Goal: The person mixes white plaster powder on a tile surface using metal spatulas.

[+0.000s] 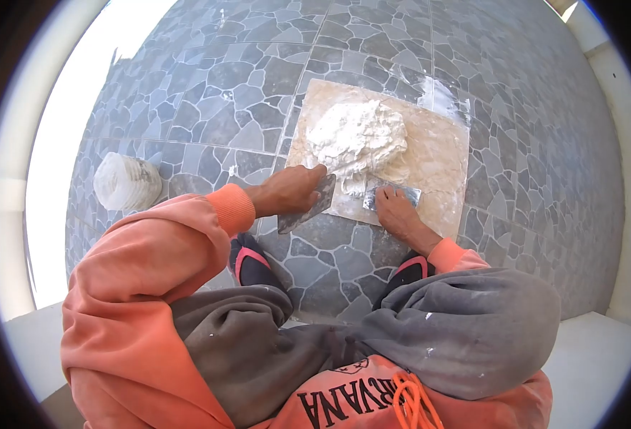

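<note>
The right hand (pixel 395 210) grasps a small, rectangular silver metal blade (pixel 413 196); the left hand (pixel 291 191) grips a broad grey metal scraper (pixel 311 209). Beyond, lumpy white paste (pixel 357 136) sits on a squarish tan board (pixel 441 164), seemingly being worked; the next move probably calls for level blades.

Two scrapers (pixel 318 206), seemingly one bucket (pixel 127 183)
</note>
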### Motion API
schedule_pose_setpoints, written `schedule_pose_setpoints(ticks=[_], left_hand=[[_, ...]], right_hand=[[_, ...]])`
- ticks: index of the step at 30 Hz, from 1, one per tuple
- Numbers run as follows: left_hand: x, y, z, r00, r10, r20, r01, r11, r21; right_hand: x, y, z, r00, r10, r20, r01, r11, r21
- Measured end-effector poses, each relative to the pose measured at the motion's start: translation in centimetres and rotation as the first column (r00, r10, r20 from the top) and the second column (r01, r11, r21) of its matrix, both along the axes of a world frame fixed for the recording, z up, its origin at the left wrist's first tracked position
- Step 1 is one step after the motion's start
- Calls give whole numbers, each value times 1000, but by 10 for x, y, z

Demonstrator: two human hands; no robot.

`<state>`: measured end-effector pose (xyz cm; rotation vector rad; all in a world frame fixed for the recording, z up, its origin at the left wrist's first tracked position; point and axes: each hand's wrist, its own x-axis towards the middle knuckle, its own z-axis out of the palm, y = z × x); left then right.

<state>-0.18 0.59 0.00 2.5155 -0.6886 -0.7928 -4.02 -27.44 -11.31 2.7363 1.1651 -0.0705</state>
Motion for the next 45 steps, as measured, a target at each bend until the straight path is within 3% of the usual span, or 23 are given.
schedule_pose_setpoints(ticks=[2,5,8,11,14,17,20,23,26,29,32,34,35,38,41,44,45], left_hand=[[4,-1,5,1000,0,-16,0,1000,6],[-1,-1,1,1000,-3,-26,3,1000,7],[-2,-3,-1,1000,-12,-23,12,1000,10],[0,-3,3,999,-16,-30,16,1000,-2],[-4,0,-5,1000,3,-24,-3,1000,-21],[-3,-3,-2,999,-2,-37,2,1000,-1],[-2,-6,5,999,-8,-43,8,1000,0],[-2,-4,6,999,15,-39,-15,1000,-9],[-4,-4,3,999,7,-51,-6,1000,5],[-2,-8,3,999,-4,-47,4,1000,0],[-2,-7,7,999,14,-43,-14,1000,-10],[-5,-8,3,999,15,-51,-16,1000,-14],[-5,-8,2,999,6,-50,-7,1000,-9],[-3,-11,2,999,-14,-44,13,1000,-13],[0,-12,9,999,-8,-37,7,1000,-21],[-4,-7,1,999,5,-39,-5,1000,-21],[-2,-6,1,1000,-1,-24,0,1000,-16]], right_hand=[[0,-6,-10,997,67,-27,-66,998,16],[1,-2,30,997,-36,61,32,998,63],[6,-8,-3,991,-71,117,65,996,58],[6,-12,-17,999,37,-29,-36,999,19],[4,0,33,998,-69,-2,70,998,8],[10,0,16,990,-105,94,103,994,25],[11,-12,-25,1000,29,11,-29,1000,12],[13,-5,31,999,-17,-34,16,999,-27],[15,-1,36,992,-82,92,78,996,47],[11,-17,-32,998,20,61,-25,996,80],[11,-6,22,999,-23,-44,21,999,-33],[12,-2,40,997,-59,51,59,998,5],[13,-1,44,991,-85,105,82,996,28],[12,-8,-7,999,-32,22,32,999,11],[11,-7,4,999,-40,-22,40,999,10],[10,6,54,995,-99,22,99,995,9],[11,2,36,995,-100,18,100,995,21]])
